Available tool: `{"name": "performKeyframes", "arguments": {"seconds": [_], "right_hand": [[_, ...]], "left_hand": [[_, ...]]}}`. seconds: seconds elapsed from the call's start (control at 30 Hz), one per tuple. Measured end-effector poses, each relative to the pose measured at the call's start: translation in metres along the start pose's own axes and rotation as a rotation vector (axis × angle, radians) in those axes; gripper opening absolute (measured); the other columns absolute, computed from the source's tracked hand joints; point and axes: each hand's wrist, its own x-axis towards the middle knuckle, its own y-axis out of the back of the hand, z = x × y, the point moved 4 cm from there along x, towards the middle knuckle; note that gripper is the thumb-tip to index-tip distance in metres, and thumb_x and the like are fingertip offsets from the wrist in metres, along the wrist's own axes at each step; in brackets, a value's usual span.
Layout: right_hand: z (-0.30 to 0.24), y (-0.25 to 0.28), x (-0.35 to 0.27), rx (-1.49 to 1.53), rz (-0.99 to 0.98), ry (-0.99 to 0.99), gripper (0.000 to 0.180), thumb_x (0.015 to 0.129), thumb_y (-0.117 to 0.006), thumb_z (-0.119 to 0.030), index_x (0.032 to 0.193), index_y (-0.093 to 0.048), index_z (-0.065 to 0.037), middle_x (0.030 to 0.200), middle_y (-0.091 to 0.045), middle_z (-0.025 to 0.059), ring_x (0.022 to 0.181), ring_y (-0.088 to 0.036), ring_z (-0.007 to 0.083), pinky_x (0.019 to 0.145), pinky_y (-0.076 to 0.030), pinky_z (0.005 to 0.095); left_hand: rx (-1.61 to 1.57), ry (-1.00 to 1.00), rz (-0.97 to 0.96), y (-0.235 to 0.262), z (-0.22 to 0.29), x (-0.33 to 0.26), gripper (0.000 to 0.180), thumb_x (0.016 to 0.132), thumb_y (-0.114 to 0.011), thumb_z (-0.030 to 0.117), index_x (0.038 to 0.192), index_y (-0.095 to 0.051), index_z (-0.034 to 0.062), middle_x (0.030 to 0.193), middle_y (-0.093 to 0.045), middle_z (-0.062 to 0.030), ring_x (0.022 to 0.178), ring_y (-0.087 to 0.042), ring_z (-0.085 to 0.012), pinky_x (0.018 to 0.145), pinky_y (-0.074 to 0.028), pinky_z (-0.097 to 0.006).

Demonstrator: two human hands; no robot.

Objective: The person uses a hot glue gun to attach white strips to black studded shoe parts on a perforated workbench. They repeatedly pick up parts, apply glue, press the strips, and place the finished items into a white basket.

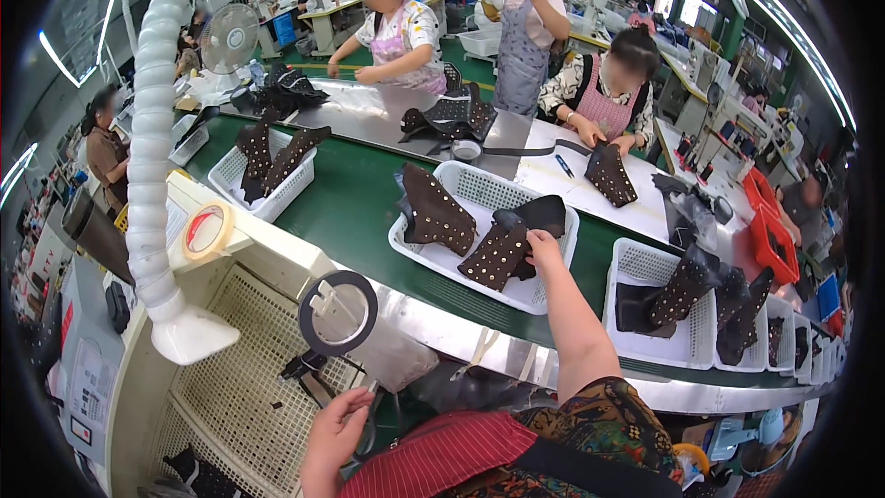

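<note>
A white basket in front of me holds dark brown studded boot uppers. My right hand reaches into it, its fingers closed on the edge of the right-hand boot upper. Another studded boot upper stands at the basket's left end, apart from my hand. Low in front of my body, my left hand hangs with loosely bent fingers, and I see nothing held in it. Close by is a roll of black tape on a holder at the machine's edge.
The green conveyor belt carries more white baskets, one with uppers at left and one at right. A white duct hangs at left above a cream perforated bin. Across the belt, a co-worker handles another upper.
</note>
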Motion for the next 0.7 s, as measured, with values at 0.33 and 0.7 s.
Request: {"name": "performKeyframes", "arguments": {"seconds": [0.33, 0.7], "right_hand": [[-0.133, 0.007, -0.18, 0.062, -0.011, 0.899, 0.012, 0.083, -0.063, -0.002, 0.095, -0.063, -0.003, 0.095, -0.061, 0.0042, 0.088, -0.057, 0.0114, 0.079, -0.044, 0.0242], [-0.169, -0.069, -0.472, -0.083, -0.78, 1.553, 0.028, 0.069, -0.065, 0.009, 0.095, -0.064, -0.002, 0.098, -0.064, 0.0204, 0.093, -0.063, 0.0319, 0.077, -0.051, 0.0383]], "left_hand": [[-0.068, 0.002, 0.009, 0.011, -0.007, -0.033, 0.034, 0.087, -0.054, 0.002, 0.121, -0.053, -0.0007, 0.112, -0.063, -0.0121, 0.104, -0.06, -0.0194, 0.091, -0.045, -0.031], [-0.524, -0.383, -0.175, 0.069, 0.043, -0.074, 0.093, 0.076, -0.073, 0.042, 0.141, -0.026, -0.0046, 0.145, -0.032, -0.0158, 0.136, -0.028, -0.0266, 0.111, -0.019, -0.04]]}}
